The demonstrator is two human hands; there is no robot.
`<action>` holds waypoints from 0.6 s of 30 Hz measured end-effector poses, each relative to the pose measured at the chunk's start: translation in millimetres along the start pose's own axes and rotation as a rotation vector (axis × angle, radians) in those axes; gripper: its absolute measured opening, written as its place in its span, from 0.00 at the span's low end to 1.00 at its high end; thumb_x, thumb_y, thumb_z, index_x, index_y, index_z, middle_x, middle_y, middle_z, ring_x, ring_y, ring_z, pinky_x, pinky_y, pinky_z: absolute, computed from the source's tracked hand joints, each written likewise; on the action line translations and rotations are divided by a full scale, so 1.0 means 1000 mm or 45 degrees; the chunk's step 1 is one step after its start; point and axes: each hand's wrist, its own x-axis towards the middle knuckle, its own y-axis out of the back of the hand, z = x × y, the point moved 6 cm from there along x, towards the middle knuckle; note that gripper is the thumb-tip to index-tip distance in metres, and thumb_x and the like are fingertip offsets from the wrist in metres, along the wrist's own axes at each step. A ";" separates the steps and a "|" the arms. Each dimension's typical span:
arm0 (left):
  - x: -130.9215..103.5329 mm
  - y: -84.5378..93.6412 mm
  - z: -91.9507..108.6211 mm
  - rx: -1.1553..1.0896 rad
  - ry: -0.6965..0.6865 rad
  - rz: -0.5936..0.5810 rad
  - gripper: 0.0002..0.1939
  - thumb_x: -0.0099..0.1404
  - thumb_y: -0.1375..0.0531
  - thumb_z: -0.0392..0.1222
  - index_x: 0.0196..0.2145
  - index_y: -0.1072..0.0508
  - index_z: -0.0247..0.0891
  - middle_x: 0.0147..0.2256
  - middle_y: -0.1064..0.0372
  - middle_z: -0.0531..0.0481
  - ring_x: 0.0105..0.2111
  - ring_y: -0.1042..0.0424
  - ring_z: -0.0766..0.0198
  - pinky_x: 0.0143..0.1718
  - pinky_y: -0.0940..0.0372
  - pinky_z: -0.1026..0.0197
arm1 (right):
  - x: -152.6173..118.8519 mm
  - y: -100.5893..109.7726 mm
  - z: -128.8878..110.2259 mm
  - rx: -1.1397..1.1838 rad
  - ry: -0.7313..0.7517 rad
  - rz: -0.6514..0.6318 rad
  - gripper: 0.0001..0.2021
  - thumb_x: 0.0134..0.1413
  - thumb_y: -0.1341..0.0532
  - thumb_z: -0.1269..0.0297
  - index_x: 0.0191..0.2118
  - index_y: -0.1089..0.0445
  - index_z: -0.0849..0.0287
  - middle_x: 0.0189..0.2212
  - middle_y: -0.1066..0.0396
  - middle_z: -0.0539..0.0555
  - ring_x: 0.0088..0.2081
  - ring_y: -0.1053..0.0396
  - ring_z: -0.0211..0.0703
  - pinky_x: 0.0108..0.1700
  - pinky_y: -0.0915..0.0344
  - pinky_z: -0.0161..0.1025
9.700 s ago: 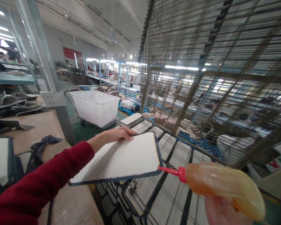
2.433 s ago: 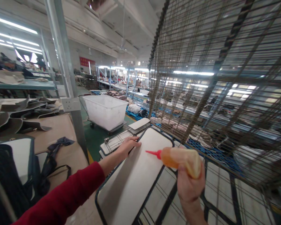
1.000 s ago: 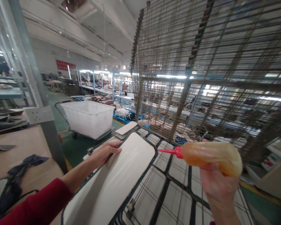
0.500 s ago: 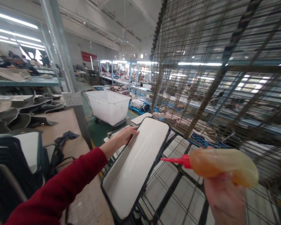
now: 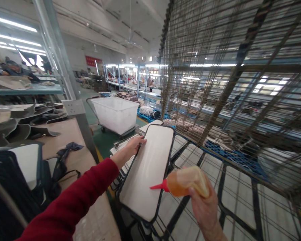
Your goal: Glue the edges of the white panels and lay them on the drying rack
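Observation:
My left hand [image 5: 134, 144], in a red sleeve, rests its fingers on the left edge of a white panel with a dark rim [image 5: 147, 170], which lies on a wire rack shelf [image 5: 210, 187]. My right hand [image 5: 203, 207] grips a soft amber squeeze bottle with a red nozzle [image 5: 185, 182]. The nozzle tip points left and sits over the panel's right rim, near its lower part. More white panels lie in the rack around it.
A tall stack of wire shelves [image 5: 228, 73] rises at the right. A brown workbench [image 5: 65, 147] at the left carries dark cloth [image 5: 67, 149], dark-rimmed panels [image 5: 22, 167] and curved dark pieces. A steel post [image 5: 65, 87] and a white bin on a cart [image 5: 115, 113] stand beyond.
My right hand has brought the bottle left and down, so its nozzle now reaches the panel's right rim. The left hand stays on the panel's left edge.

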 end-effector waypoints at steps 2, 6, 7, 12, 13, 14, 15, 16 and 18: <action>0.004 0.002 -0.002 -0.001 0.016 0.022 0.26 0.52 0.33 0.32 0.50 0.27 0.40 0.41 0.25 0.46 0.32 0.27 0.62 0.35 0.32 0.64 | 0.001 0.012 -0.008 0.099 0.003 0.111 0.26 0.45 0.29 0.61 0.51 0.31 0.62 0.43 0.27 0.63 0.46 0.28 0.59 0.54 0.37 0.63; 0.005 -0.001 -0.003 0.008 0.054 0.023 0.28 0.51 0.31 0.34 0.51 0.28 0.41 0.40 0.25 0.46 0.30 0.27 0.62 0.35 0.30 0.62 | 0.024 0.034 -0.027 0.238 0.085 0.273 0.23 0.43 0.28 0.61 0.47 0.29 0.58 0.47 0.28 0.60 0.49 0.30 0.55 0.60 0.45 0.62; 0.004 -0.003 -0.004 0.013 0.065 0.019 0.28 0.51 0.32 0.33 0.51 0.28 0.41 0.39 0.25 0.47 0.30 0.27 0.62 0.35 0.30 0.62 | 0.028 0.036 -0.029 0.249 0.076 0.274 0.23 0.41 0.28 0.62 0.46 0.28 0.58 0.46 0.28 0.60 0.49 0.29 0.55 0.60 0.46 0.63; 0.002 -0.013 -0.004 0.014 0.085 -0.001 0.24 0.56 0.36 0.30 0.51 0.28 0.40 0.37 0.25 0.47 0.28 0.28 0.64 0.34 0.30 0.62 | 0.029 0.033 -0.025 0.291 0.017 0.166 0.28 0.40 0.27 0.64 0.50 0.31 0.61 0.45 0.27 0.64 0.46 0.28 0.60 0.54 0.39 0.66; 0.002 -0.014 -0.004 0.013 0.086 -0.003 0.23 0.57 0.37 0.29 0.50 0.28 0.40 0.36 0.25 0.47 0.28 0.28 0.64 0.34 0.30 0.63 | 0.028 0.032 -0.026 0.278 0.035 0.155 0.29 0.40 0.27 0.64 0.51 0.32 0.61 0.44 0.27 0.65 0.46 0.28 0.61 0.53 0.38 0.66; 0.001 -0.015 -0.004 0.011 0.087 -0.005 0.23 0.57 0.38 0.29 0.50 0.28 0.39 0.36 0.26 0.47 0.28 0.28 0.64 0.34 0.30 0.63 | 0.027 0.032 -0.027 0.253 0.059 0.154 0.30 0.40 0.27 0.64 0.52 0.33 0.62 0.44 0.27 0.65 0.45 0.27 0.61 0.53 0.37 0.65; 0.001 -0.015 -0.004 0.008 0.089 -0.010 0.22 0.57 0.38 0.28 0.50 0.28 0.39 0.35 0.26 0.47 0.28 0.28 0.64 0.34 0.30 0.63 | 0.027 0.032 -0.027 0.221 0.078 0.151 0.30 0.40 0.27 0.65 0.52 0.33 0.63 0.44 0.27 0.66 0.45 0.27 0.61 0.53 0.37 0.65; 0.001 -0.016 -0.005 0.005 0.092 -0.015 0.22 0.57 0.37 0.28 0.50 0.28 0.39 0.35 0.26 0.47 0.28 0.28 0.64 0.34 0.30 0.62 | 0.027 0.033 -0.028 0.187 0.087 0.145 0.30 0.40 0.27 0.64 0.52 0.33 0.63 0.44 0.28 0.67 0.45 0.27 0.61 0.53 0.37 0.65; 0.001 -0.016 -0.005 -0.003 0.098 -0.024 0.23 0.55 0.36 0.29 0.50 0.28 0.39 0.36 0.26 0.47 0.28 0.28 0.64 0.34 0.30 0.62 | 0.029 0.034 -0.026 0.143 0.068 0.139 0.31 0.40 0.27 0.64 0.52 0.33 0.64 0.45 0.28 0.67 0.45 0.27 0.62 0.54 0.40 0.67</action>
